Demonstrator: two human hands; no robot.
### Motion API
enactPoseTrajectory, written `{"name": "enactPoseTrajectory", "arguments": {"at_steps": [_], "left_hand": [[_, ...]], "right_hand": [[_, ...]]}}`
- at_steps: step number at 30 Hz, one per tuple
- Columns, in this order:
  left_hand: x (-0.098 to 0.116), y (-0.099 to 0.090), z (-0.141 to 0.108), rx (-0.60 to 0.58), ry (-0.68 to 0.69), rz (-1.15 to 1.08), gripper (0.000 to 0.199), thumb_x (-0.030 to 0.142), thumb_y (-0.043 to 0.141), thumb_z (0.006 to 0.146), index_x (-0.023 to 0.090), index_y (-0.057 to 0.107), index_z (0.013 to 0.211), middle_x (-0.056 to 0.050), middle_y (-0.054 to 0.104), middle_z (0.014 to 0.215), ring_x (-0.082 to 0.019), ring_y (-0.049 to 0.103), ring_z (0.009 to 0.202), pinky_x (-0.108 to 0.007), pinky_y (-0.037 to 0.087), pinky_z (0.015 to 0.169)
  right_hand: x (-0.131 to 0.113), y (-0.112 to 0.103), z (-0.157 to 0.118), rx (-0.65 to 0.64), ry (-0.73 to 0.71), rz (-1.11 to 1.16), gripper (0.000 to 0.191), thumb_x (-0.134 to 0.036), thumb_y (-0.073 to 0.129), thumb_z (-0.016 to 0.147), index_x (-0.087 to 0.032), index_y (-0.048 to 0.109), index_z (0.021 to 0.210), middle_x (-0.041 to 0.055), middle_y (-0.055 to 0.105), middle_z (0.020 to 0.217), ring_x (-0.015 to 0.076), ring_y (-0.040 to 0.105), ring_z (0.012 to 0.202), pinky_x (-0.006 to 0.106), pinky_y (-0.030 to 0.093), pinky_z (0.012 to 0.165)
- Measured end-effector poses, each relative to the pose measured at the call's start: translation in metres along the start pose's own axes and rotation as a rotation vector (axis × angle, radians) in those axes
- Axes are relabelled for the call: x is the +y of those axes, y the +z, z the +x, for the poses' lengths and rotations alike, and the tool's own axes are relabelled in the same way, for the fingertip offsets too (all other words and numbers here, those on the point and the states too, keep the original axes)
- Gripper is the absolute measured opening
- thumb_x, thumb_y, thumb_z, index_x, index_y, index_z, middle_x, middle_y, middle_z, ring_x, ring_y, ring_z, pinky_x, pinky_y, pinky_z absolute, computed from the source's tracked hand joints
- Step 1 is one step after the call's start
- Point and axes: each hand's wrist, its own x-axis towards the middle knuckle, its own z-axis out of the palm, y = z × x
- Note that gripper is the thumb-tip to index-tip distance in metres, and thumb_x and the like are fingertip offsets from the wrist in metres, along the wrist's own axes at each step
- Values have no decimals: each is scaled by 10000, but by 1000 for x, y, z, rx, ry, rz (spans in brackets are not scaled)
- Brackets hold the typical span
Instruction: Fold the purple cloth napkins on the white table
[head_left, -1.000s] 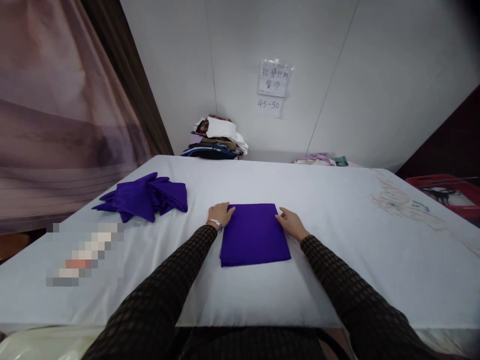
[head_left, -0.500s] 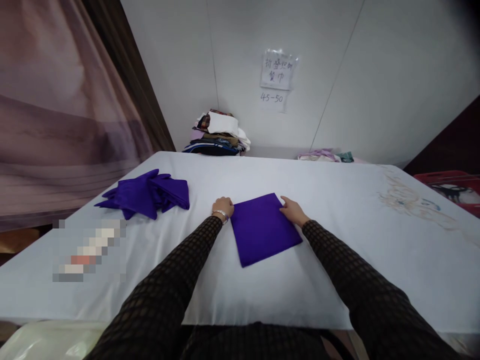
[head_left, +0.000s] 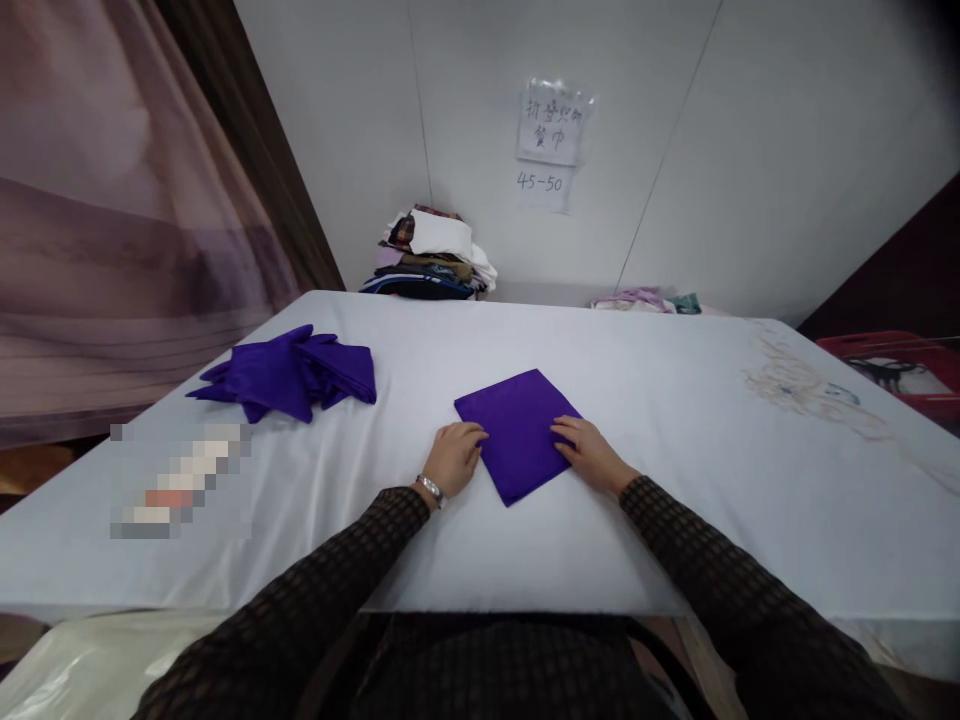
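A folded purple cloth napkin (head_left: pixel 520 432) lies flat on the white tablecloth in front of me, turned so that one corner points toward me. My left hand (head_left: pixel 454 458) has its curled fingers closed on the napkin's left edge; a bracelet circles that wrist. On the opposite side, my right hand (head_left: pixel 590 454) grips the right edge, with fingertips on top of the cloth and the palm outside it. Farther left is a loose heap of purple napkins (head_left: pixel 289 375), with pointed corners sticking out.
The white tablecloth (head_left: pixel 652 370) covers the table, with embroidery at the right. A clothes pile (head_left: pixel 431 255) and more fabric (head_left: pixel 641 299) lie by the wall. A blurred patch (head_left: pixel 180 482) covers something at left. A red basket (head_left: pixel 900 365) stands beyond the right edge.
The napkin has turned a little, and its outline looks smaller. Both hands have shifted from its far part toward its near sides. The view has tilted slightly downward.
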Motion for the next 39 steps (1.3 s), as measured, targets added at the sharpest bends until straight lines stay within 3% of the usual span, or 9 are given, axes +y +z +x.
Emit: {"name": "enactPoseTrajectory", "arguments": {"at_steps": [5,12,16,22,30,35,39], "left_hand": [[21,2,-31,-82,186,-102,410,15,447,735,227,647,1023,-52,636,1112,-201,550,1049,-410,404,926],[32,5,-43,-115,202,-129,284,175,565,789,214,656,1055,-68,624,1154,-226,547,1066,-426,400,940],[36,11,-42,-102,198,-80,213,257,581,821,219,684,1004,-66,644,1105,-226,559,1034,-421,410,918],[35,19,-37,-68,249,-20,171,233,550,844,230,712,900,-50,667,1007,-197,573,957,-361,446,843],[41,15,-37,-34,298,-50,179,212,504,868,212,683,875,-37,680,933,-174,580,884,-334,441,808],[49,11,-40,-58,290,-93,188,265,469,897,216,650,892,-24,678,910,-167,583,893,-342,417,836],[49,9,-42,-101,280,-117,306,425,569,829,227,610,1059,-39,664,1036,-200,569,994,-383,388,910]], "right_hand": [[-9,-15,-31,103,63,-39,269,-208,504,858,-197,658,1079,112,643,1140,264,565,1097,488,427,956],[-58,-4,-51,75,-135,97,299,-147,481,848,-194,655,1086,92,657,1128,238,550,1130,466,443,966],[-69,8,-51,63,-164,112,299,-151,494,842,-197,657,1088,94,650,1141,242,542,1141,478,433,978],[-82,21,-42,2,-195,91,302,-154,524,825,-190,657,1093,104,640,1155,251,532,1151,468,428,983],[-95,28,-42,15,-172,71,340,-179,550,818,-185,612,1153,120,613,1195,258,532,1141,460,416,975],[-96,29,-41,36,-151,93,224,-171,546,834,-186,656,1029,100,652,1124,232,569,1083,424,430,945],[-96,30,-40,72,-143,151,198,-166,515,859,-195,667,981,90,677,1067,208,591,1052,399,442,931]]}}
